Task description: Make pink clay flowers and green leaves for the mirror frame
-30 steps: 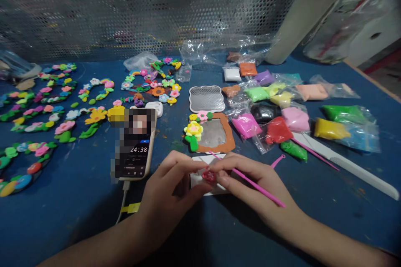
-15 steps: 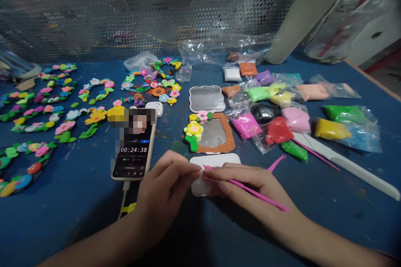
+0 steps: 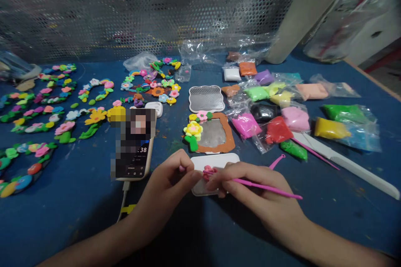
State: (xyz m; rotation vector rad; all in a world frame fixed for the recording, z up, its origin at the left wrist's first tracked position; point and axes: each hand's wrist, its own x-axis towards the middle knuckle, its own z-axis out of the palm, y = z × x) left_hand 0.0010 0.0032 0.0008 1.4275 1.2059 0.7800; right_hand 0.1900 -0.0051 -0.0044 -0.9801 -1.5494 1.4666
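A small pink clay flower (image 3: 208, 171) lies over a white plastic plate (image 3: 196, 161) in front of me. My right hand (image 3: 260, 187) grips a thin pink clay modelling tool (image 3: 266, 187), its tip at the flower and its handle pointing right. My left hand (image 3: 172, 183) is at the plate's left side, fingers curled in and thumb stretched towards the flower; what it pinches, if anything, is hidden. Just beyond sits a mirror with a brown clay frame (image 3: 230, 144), decorated with a yellow flower (image 3: 193, 130), a pink flower (image 3: 204, 116) and green leaves (image 3: 191, 143).
To the right lie several bagged clays, including red clay (image 3: 278, 130), a white knife (image 3: 360, 172) and another pink tool (image 3: 316, 154). A phone (image 3: 138, 160) with a cable stands left. Decorated clay frames (image 3: 40, 117) fill the far left. A tall bottle (image 3: 307, 21) stands behind.
My hands have moved apart, exposing the pink flower between them. The tool's handle has swung up and right. My left fingers have curled in more.
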